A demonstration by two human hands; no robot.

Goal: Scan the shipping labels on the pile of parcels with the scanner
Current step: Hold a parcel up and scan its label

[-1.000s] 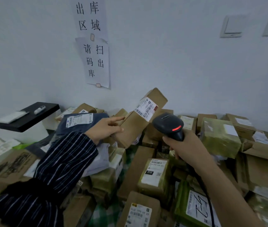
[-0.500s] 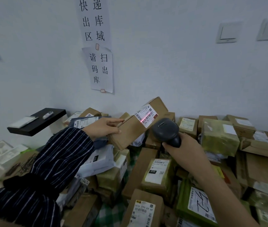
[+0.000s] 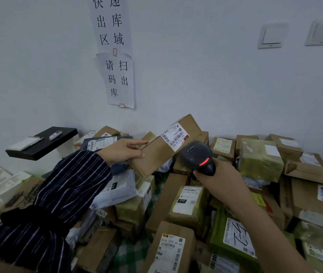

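Above pile (image 3: 190, 201), L hand (image 3: 122, 152) grips oblong cardboard box (image 3: 162, 154).

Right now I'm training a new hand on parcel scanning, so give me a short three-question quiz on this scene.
1. True or false: the right hand grips the scanner.
2. The brown box held by the left hand is: A) lying flat on the pile; B) tilted, with its label end highest; C) inside a bag.
3. Fill in: the light on the scanner glows ____.
Key: 1 true; 2 B; 3 red.
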